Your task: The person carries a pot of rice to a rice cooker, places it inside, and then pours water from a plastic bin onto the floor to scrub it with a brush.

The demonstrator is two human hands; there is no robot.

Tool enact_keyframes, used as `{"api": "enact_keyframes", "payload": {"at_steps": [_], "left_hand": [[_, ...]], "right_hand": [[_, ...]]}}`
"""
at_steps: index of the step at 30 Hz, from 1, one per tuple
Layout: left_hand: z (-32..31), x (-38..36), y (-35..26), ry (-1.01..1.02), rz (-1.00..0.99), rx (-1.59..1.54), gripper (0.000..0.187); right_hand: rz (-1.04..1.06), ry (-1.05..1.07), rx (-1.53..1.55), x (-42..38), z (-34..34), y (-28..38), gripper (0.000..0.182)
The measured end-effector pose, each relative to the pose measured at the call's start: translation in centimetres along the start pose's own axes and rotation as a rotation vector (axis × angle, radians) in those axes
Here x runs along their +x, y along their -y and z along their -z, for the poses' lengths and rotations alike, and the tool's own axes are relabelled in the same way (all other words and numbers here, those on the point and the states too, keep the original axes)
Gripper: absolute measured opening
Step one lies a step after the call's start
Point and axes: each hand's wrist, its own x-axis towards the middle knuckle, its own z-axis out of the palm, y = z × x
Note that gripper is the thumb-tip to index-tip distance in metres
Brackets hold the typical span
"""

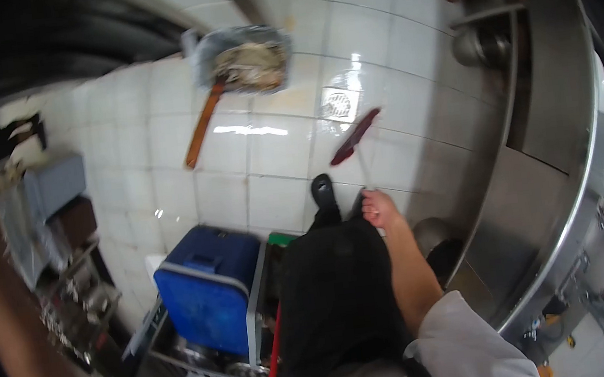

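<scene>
My right hand (379, 209) is closed round the pale, thin handle of a tool with a dark red, narrow head (356, 138). That head rests on the white tiled floor beside a drain cover (339, 104), ahead of my black shoe (323, 190). A blurred bare forearm runs down the left edge, very close to the camera; its hand is not visible. Farther ahead is a lined bin (250, 60) with pale, crumpled contents and an orange-brown handle (204, 132) leaning out of it.
Steel counters and shelving (521, 215) line the right side. At the lower left, a blue box (207, 303) stands near a rack, with a red pole (273, 356) beside my apron. Shelves and a grey container (55, 179) are farther left, near a person's dark-clothed legs.
</scene>
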Motion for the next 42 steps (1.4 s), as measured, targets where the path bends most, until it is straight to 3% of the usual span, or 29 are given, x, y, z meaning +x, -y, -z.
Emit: {"api": "enact_keyframes", "payload": {"at_steps": [1,2,3,4,7,8,11,12,13,14,15,16,17,18,19,20,22,23,24,26,28,31,35,37,38,40,41,42], "left_hand": [[-0.1,-2.2,-0.7,0.102,0.052,-0.030,0.074],[0.0,-5.1,-1.8,0.226,0.119,-0.067,0.074],[0.5,-9.2,-2.9,0.376,0.231,-0.089,0.074],[0.5,-14.1,-4.2,0.551,0.377,-0.130,0.074],[0.5,-36.8,-13.3,1.153,1.209,-0.338,0.073],[2.1,-43.6,-18.0,1.166,1.292,-0.376,0.072],[14.1,-60.6,-37.6,1.486,1.701,-0.499,0.067],[18.4,-65.0,-43.9,1.383,1.732,-0.424,0.060],[22.5,-67.0,-49.2,1.366,1.929,-0.398,0.061],[26.1,-68.2,-54.0,1.516,2.111,-0.217,0.061],[28.9,-67.3,-56.7,1.638,2.157,-0.251,0.061],[31.1,-66.8,-59.2,1.752,2.312,-0.349,0.054],[32.8,-66.4,-61.9,1.713,2.263,-0.472,0.050],[34.1,-66.3,-63.9,1.647,2.218,-0.588,0.047],[35.0,-65.9,-66.1,1.385,2.126,-0.699,0.045],[34.6,-66.5,-67.1,1.097,2.032,-0.777,0.042],[31.9,-65.3,-68.3,0.762,2.386,-0.890,0.046],[30.2,-64.6,-68.3,0.563,2.582,-0.952,0.048],[28.5,-63.5,-68.1,0.339,2.712,-1.025,0.050],[25.9,-61.5,-66.1,-0.046,2.785,-1.196,0.054],[24.3,-59.5,-63.2,-0.310,2.753,-1.343,0.059],[23.5,-57.0,-58.1,-0.433,2.663,-1.415,0.066],[23.8,-55.4,-51.3,-0.394,2.601,-1.350,0.074],[24.6,-55.0,-49.2,-0.111,2.760,-0.846,0.078],[25.2,-54.4,-47.9,-0.171,2.768,-0.807,0.078],[25.8,-52.4,-46.1,-0.119,2.688,-0.699,0.081],[25.4,-51.4,-45.7,-0.181,2.700,-0.656,0.079],[25.1,-50.8,-45.7,-0.283,2.715,-0.579,0.078]], "right_hand": [[0.165,-0.057,-0.033,-2.5,-0.7,-1.6,0.029],[0.206,0.073,-0.116,-6.1,-1.9,-2.3,0.020],[0.182,-0.004,-0.257,-10.0,-3.3,-3.2,0.015],[0.141,0.063,-0.319,-9.7,-2.0,-4.7,0.012],[-0.059,0.096,-0.463,-14.2,-3.6,-8.9,0.016],[-0.142,0.129,-0.491,-14.3,-4.2,-9.8,0.016],[-0.222,0.293,-0.515,-8.1,-5.7,-12.8,0.016],[-0.201,0.288,-0.556,-5.3,-6.4,-13.2,0.015],[-0.234,0.298,-0.571,-1.4,-6.4,-13.2,0.016],[-0.240,0.147,-0.755,0.5,-8.1,-12.4,0.016],[-0.199,0.158,-0.850,2.1,-8.3,-10.6,0.018],[-0.293,0.137,-0.773,4.0,-7.5,-7.5,0.019],[-0.384,0.109,-0.698,5.7,-6.6,-4.5,0.020],[-0.218,0.088,-0.846,4.5,-6.6,-1.9,0.022],[-0.124,0.055,-0.860,3.4,-6.6,-0.4,0.023],[-0.314,0.133,-0.730,3.4,-6.7,0.7,0.023],[0.036,0.051,-0.949,-4.0,-9.6,-0.5,0.024],[0.038,0.181,-0.792,-5.9,-9.3,0.0,0.023],[0.033,0.127,-0.721,-7.9,-9.5,0.9,0.021],[0.016,0.042,-0.642,-11.0,-10.5,3.7,0.018],[0.014,-0.001,-0.642,-13.3,-11.5,6.5,0.017],[0.085,-0.010,-0.566,-15.2,-15.7,10.1,0.017],[0.198,0.008,-0.619,-13.6,-23.7,16.2,0.013],[0.083,0.069,-0.513,-10.8,-27.5,20.7,0.013],[-0.012,0.151,-0.442,-8.5,-29.2,23.7,0.013],[-0.028,0.111,-0.471,-7.7,-34.2,26.8,0.014],[-0.157,0.214,-0.381,-2.2,-35.2,31.5,0.022],[-0.102,0.235,-0.445,2.9,-36.9,34.7,0.017]]}}
